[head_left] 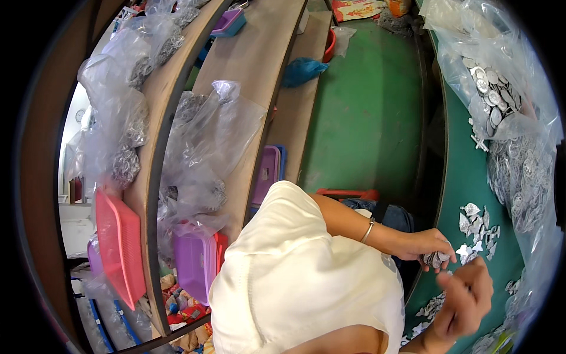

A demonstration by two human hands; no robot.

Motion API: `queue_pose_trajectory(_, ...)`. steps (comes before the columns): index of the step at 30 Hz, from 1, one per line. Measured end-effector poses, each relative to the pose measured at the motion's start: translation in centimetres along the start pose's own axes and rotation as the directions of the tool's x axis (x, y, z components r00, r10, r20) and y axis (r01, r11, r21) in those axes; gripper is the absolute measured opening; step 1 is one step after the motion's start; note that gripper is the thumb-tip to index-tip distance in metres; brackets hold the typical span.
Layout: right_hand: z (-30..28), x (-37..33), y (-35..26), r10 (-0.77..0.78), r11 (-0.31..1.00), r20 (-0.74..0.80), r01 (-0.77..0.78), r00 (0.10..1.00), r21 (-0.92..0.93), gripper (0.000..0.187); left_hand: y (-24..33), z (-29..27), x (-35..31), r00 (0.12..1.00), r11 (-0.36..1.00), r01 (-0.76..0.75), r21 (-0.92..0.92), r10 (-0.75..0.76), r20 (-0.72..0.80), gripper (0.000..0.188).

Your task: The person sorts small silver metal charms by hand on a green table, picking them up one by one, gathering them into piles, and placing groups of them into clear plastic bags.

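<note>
My left hand [433,246], with a bangle on its wrist, is curled around several flat grey metal pieces [435,259] at the table's near edge. My right hand [466,298] is just below and to the right, over the green table [457,183]. Its fingers are bent inward and closed; whatever may be in them is hidden. Beyond the hands lies a loose group of small silver metal pieces [479,227]. Another pile of such pieces [433,307] is partly covered by my right hand and forearm.
At the table's far side are clear plastic bags, one with round metal discs [492,94], another with grey looped metal parts [519,171]. To the left, wooden shelves [247,53] bear plastic bags, a pink basket [121,248] and purple trays [194,262]. The floor [365,106] is green.
</note>
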State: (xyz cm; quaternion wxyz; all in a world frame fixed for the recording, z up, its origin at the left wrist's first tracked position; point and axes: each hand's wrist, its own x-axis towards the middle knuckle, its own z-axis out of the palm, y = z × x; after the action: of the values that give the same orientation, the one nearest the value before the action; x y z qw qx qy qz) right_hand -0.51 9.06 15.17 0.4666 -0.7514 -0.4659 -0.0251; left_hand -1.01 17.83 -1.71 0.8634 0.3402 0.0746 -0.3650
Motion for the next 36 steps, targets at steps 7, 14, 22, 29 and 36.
queue_pose_trajectory(7, 1.2, 5.7, -3.7, -0.495, 0.859, 0.155, 0.455, 0.855, 0.235, 0.033, -0.7, 0.2, -2.0, 0.999, 0.998, -0.043, 0.041, 0.044, -0.022, 0.023)
queue_pose_trajectory(14, 7.6, 5.0, -4.8, -0.589, 0.714, -0.353, 0.673, 0.727, 0.194, 0.034, -1.4, -0.5, -2.9, 0.994, 0.995, -0.097, 0.014, 0.098, -0.045, 0.021)
queue_pose_trajectory(22, 1.2, 1.5, -6.7, -0.482, 0.845, 0.011, 0.461, 0.876, 0.272, 0.032, -2.3, 1.5, -3.4, 0.998, 0.996, -0.047, 0.073, 0.051, -0.049, 0.02)
queue_pose_trajectory(29, 0.8, -1.0, -7.9, -0.592, 0.8, -0.046, 0.594, 0.804, 0.088, 0.039, -3.4, 2.8, -3.9, 0.999, 0.991, 0.022, 0.128, -0.017, -0.044, 0.018)
queue_pose_trajectory(36, 0.5, -6.6, -10.5, -0.368, 0.926, -0.349, 0.306, 0.862, -0.221, 0.04, -4.5, 5.1, -2.4, 0.994, 0.976, 0.096, 0.196, -0.103, 0.021, 0.02)
